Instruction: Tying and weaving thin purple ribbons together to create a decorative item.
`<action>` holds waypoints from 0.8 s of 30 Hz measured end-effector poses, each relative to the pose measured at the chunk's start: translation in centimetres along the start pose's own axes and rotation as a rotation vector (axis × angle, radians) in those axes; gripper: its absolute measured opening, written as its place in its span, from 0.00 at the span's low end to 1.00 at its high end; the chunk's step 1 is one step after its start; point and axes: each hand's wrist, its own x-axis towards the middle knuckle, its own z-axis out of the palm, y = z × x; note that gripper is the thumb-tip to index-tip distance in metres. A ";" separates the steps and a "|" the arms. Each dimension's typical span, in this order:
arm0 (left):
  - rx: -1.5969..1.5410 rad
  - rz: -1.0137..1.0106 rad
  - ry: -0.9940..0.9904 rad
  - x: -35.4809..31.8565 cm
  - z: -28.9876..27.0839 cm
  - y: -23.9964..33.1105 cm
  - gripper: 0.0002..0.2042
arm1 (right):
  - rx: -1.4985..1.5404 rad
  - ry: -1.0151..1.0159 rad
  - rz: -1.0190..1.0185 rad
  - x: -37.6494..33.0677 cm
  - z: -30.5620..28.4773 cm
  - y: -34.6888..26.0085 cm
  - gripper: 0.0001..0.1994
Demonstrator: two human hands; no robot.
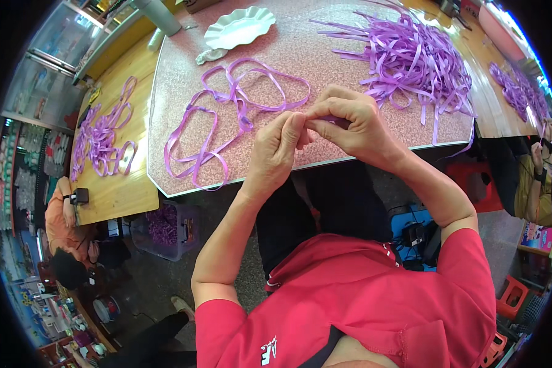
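Observation:
My left hand (277, 144) and my right hand (356, 122) meet above the near edge of the table, fingertips pinched together. A bit of purple ribbon (332, 118) shows between the fingers of my right hand; most of what the two pinches hold is hidden by the fingers. Just beyond and left of my left hand lie several looped purple ribbons (270, 70) with knots or joins. At the far right of the tabletop sits a large tangled heap of loose purple ribbon strips (411, 58), some ends hanging over the edge.
A white scalloped dish (240, 27) stands at the back of the speckled table (313, 52), with a grey cylinder (157, 15) to its left. More finished-looking ribbon loops (101, 144) lie on the wooden table at left, where another person (73, 227) sits. A clear bin (165, 230) is below.

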 end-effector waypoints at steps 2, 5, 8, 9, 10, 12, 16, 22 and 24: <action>0.033 0.045 0.047 -0.2 0.4 0.0 0.18 | -0.009 -0.003 0.019 -0.1 0.0 -0.1 0.07; 0.070 0.097 0.115 -0.5 0.6 -0.3 0.15 | 0.049 -0.021 0.030 0.0 0.0 -0.2 0.06; 0.019 0.084 0.128 -0.5 0.4 -0.6 0.11 | 0.100 -0.031 0.194 0.0 -0.1 -0.2 0.06; -0.037 0.067 0.123 -0.5 0.3 -0.6 0.10 | 0.085 -0.052 0.194 -0.1 -0.4 0.1 0.06; -0.036 0.067 0.120 -0.5 0.2 -0.5 0.10 | 0.070 -0.074 0.193 -0.1 -0.6 0.3 0.06; -0.195 -0.089 0.072 -0.7 0.0 -0.3 0.08 | 0.100 -0.100 0.242 -0.1 -1.1 0.6 0.07; -0.241 -0.154 0.021 -0.6 -0.7 0.2 0.07 | 0.232 -0.149 0.385 0.1 -1.5 0.3 0.07; -0.371 -0.220 0.035 -0.8 -0.6 0.1 0.07 | -0.065 -0.081 0.080 -0.2 -1.1 0.5 0.07; -0.330 -0.201 0.057 -0.7 -0.2 0.2 0.10 | -0.114 -0.067 0.058 -0.1 -1.3 0.3 0.07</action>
